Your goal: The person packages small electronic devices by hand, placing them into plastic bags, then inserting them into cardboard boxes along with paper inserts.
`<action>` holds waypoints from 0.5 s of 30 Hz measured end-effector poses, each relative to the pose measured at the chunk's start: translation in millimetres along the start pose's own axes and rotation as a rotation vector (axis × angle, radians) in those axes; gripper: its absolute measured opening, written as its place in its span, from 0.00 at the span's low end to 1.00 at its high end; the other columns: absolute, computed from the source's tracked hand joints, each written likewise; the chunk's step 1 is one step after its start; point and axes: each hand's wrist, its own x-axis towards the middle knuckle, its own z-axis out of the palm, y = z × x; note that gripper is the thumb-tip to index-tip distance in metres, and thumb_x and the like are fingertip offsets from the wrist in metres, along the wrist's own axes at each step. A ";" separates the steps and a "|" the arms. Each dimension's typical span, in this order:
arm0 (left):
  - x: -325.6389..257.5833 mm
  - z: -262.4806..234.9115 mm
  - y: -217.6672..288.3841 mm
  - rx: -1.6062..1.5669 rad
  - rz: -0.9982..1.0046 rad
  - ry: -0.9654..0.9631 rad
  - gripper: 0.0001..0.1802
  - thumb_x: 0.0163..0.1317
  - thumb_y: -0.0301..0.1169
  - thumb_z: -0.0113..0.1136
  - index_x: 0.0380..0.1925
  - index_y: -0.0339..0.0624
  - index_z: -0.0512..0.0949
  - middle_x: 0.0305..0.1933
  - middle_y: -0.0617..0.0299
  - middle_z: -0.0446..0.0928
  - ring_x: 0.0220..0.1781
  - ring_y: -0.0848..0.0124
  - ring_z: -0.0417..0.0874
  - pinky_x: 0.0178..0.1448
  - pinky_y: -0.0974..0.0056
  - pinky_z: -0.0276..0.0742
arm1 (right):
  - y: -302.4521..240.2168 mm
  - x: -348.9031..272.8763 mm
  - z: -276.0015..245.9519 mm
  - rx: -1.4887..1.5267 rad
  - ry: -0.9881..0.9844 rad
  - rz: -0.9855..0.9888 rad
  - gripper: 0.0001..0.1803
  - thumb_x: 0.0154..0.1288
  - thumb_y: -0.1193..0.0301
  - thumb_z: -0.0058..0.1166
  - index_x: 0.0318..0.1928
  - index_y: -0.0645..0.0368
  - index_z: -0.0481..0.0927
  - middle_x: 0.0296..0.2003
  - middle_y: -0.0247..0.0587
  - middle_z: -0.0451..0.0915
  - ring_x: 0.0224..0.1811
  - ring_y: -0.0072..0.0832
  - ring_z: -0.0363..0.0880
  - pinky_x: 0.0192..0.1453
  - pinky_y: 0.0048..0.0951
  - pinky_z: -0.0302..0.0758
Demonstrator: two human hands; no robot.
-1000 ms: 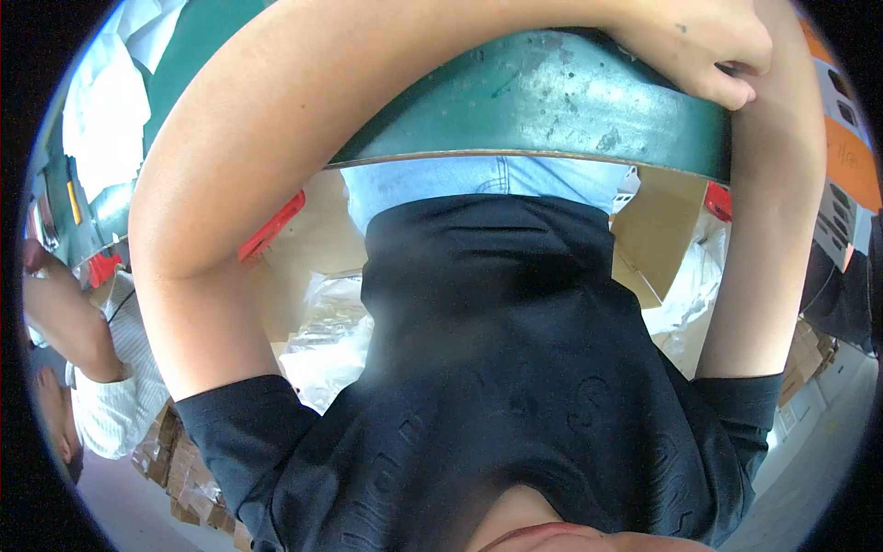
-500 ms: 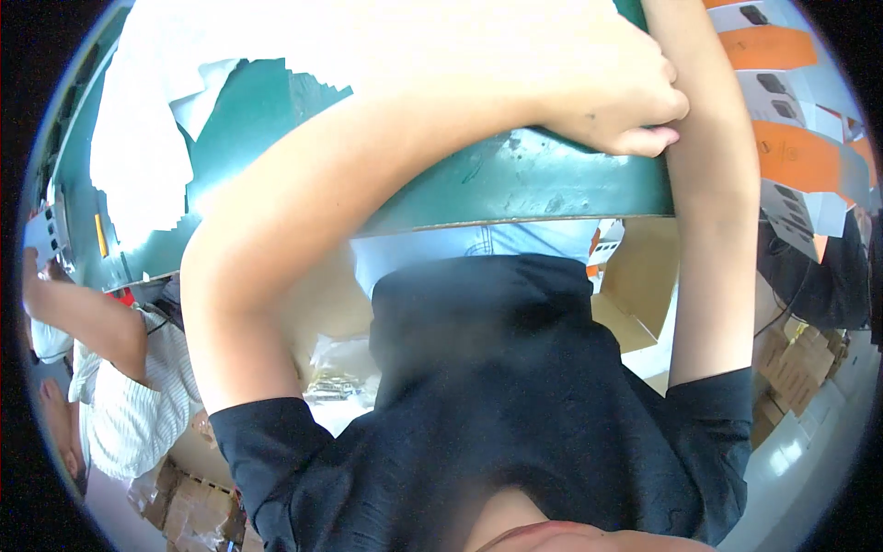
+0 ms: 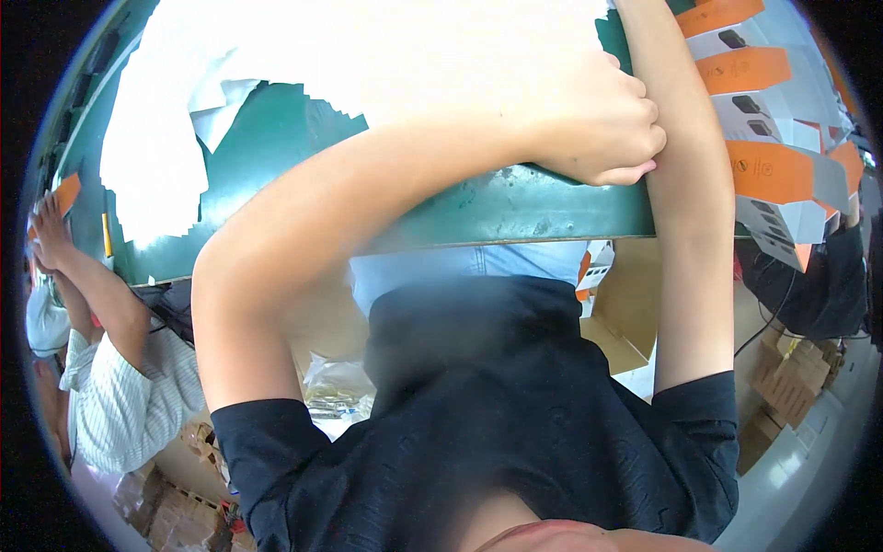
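Green-topped table (image 3: 515, 207) edge runs left to right under the person's left hand (image 3: 598, 129), whose curled fingers press against the right forearm (image 3: 685, 212) just beside it; whether they pinch anything cannot be told. White paper sheets (image 3: 368, 55) lie beyond. The right hand is out of view.
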 end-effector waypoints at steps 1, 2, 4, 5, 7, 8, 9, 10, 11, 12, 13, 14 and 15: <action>1.6 0.7 0.2 0.021 0.018 0.021 0.16 0.65 0.45 0.58 0.27 0.48 0.84 0.28 0.62 0.83 0.36 0.63 0.87 0.39 0.55 0.81 | 1.9 3.0 -2.3 -0.003 0.004 -0.004 0.06 0.65 0.72 0.58 0.38 0.59 0.85 0.24 0.30 0.77 0.22 0.17 0.69 0.25 0.20 0.63; 2.8 1.4 0.3 0.021 0.023 0.024 0.16 0.65 0.45 0.58 0.27 0.48 0.84 0.28 0.62 0.83 0.36 0.63 0.87 0.39 0.55 0.81 | 3.8 6.4 -4.1 0.000 0.004 -0.016 0.06 0.65 0.72 0.58 0.38 0.59 0.85 0.24 0.30 0.78 0.23 0.17 0.70 0.25 0.20 0.63; 2.6 -0.1 0.3 0.068 0.067 0.045 0.15 0.64 0.44 0.58 0.27 0.48 0.84 0.28 0.63 0.83 0.37 0.65 0.87 0.39 0.57 0.81 | 6.5 7.5 -3.9 0.007 0.001 -0.028 0.06 0.65 0.72 0.58 0.37 0.59 0.85 0.24 0.30 0.78 0.23 0.17 0.70 0.26 0.20 0.63; 2.6 -0.6 0.5 0.070 0.069 0.046 0.15 0.64 0.44 0.58 0.27 0.48 0.84 0.28 0.63 0.83 0.37 0.65 0.87 0.39 0.57 0.81 | 8.1 7.5 -4.3 0.004 -0.003 -0.033 0.06 0.66 0.72 0.57 0.37 0.58 0.85 0.24 0.30 0.78 0.23 0.17 0.70 0.26 0.20 0.63; 0.2 -2.4 0.4 0.068 0.083 0.020 0.15 0.63 0.44 0.59 0.27 0.48 0.84 0.28 0.64 0.83 0.37 0.66 0.86 0.39 0.58 0.80 | 6.4 4.1 1.2 0.007 -0.013 -0.037 0.06 0.66 0.72 0.57 0.37 0.58 0.85 0.24 0.30 0.78 0.23 0.17 0.70 0.26 0.20 0.63; -1.1 -3.1 0.2 0.071 0.081 0.018 0.15 0.63 0.44 0.59 0.27 0.48 0.84 0.28 0.64 0.83 0.37 0.66 0.86 0.39 0.58 0.80 | 6.0 1.5 3.1 0.003 -0.008 -0.019 0.06 0.66 0.72 0.57 0.37 0.58 0.85 0.24 0.30 0.78 0.23 0.17 0.70 0.26 0.20 0.63; 0.1 -4.4 0.6 0.088 0.091 0.015 0.14 0.64 0.44 0.59 0.27 0.47 0.85 0.28 0.64 0.83 0.38 0.66 0.86 0.39 0.58 0.80 | 5.8 2.2 0.7 -0.006 0.000 -0.005 0.06 0.66 0.72 0.57 0.37 0.58 0.85 0.24 0.30 0.78 0.23 0.17 0.69 0.26 0.20 0.63; 1.2 -5.5 1.1 0.105 0.102 0.011 0.14 0.64 0.43 0.59 0.28 0.47 0.85 0.28 0.64 0.83 0.38 0.66 0.86 0.39 0.58 0.80 | 8.0 5.2 -1.9 -0.009 0.002 -0.008 0.06 0.66 0.72 0.57 0.37 0.58 0.85 0.24 0.30 0.78 0.23 0.17 0.69 0.26 0.20 0.63; 2.3 -6.4 2.2 0.106 0.105 0.014 0.14 0.64 0.43 0.59 0.28 0.47 0.85 0.28 0.64 0.83 0.38 0.66 0.86 0.39 0.58 0.80 | 9.7 7.6 -3.8 0.003 -0.009 -0.027 0.06 0.66 0.72 0.56 0.38 0.58 0.85 0.24 0.30 0.78 0.23 0.17 0.69 0.26 0.20 0.63; 1.9 -7.3 3.0 0.118 0.095 -0.027 0.15 0.67 0.44 0.57 0.29 0.48 0.83 0.29 0.65 0.81 0.39 0.68 0.85 0.42 0.59 0.79 | 9.4 8.0 -2.8 0.018 -0.023 -0.046 0.06 0.66 0.72 0.56 0.38 0.58 0.85 0.24 0.30 0.78 0.23 0.17 0.69 0.26 0.20 0.63; 1.9 -8.1 3.4 0.130 0.086 -0.067 0.16 0.69 0.45 0.55 0.31 0.48 0.82 0.31 0.66 0.80 0.40 0.70 0.83 0.46 0.61 0.77 | 9.0 8.1 -3.0 0.018 -0.023 -0.047 0.06 0.66 0.72 0.56 0.38 0.58 0.85 0.24 0.30 0.78 0.23 0.17 0.69 0.26 0.20 0.63; 2.3 -8.7 3.3 0.131 0.087 -0.067 0.16 0.69 0.45 0.55 0.31 0.48 0.82 0.31 0.66 0.80 0.40 0.70 0.83 0.46 0.61 0.77 | 8.7 7.8 -3.9 0.010 -0.023 -0.037 0.06 0.66 0.72 0.56 0.38 0.59 0.85 0.24 0.30 0.78 0.23 0.17 0.70 0.26 0.20 0.63; 2.6 -8.2 2.9 0.118 0.082 -0.064 0.15 0.69 0.45 0.55 0.31 0.48 0.82 0.31 0.66 0.80 0.41 0.70 0.83 0.46 0.60 0.77 | 6.4 6.5 -3.5 -0.001 -0.023 -0.027 0.06 0.66 0.72 0.56 0.38 0.59 0.85 0.24 0.30 0.78 0.23 0.17 0.70 0.26 0.20 0.63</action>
